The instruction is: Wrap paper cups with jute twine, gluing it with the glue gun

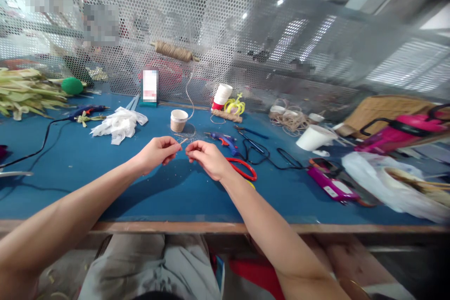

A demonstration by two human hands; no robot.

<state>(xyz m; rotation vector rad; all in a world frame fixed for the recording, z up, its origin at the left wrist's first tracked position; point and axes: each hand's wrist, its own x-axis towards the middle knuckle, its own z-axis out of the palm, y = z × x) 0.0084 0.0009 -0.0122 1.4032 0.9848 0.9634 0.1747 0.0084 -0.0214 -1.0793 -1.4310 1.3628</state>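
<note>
My left hand (159,154) is closed in a pinch, with the thin end of a piece of twine (184,140) showing at its fingertips. Just to its right, my right hand (208,158) is also pinched; whatever lies between its fingers is too small to make out. The fingertips of both hands nearly meet above the blue table. Behind them stands a small paper cup (178,123) with a tan lower part and white rim. A strand of twine (189,88) hangs from a twine roll (173,51) on the perforated screen and passes beside the cup.
Right of my hands lie a blue glue gun (225,142), red-handled scissors (244,168) and pliers (251,131). Crumpled white strips (119,124) and another glue gun (87,111) are on the left. A white cup (315,138) and purple box (332,185) sit at the right.
</note>
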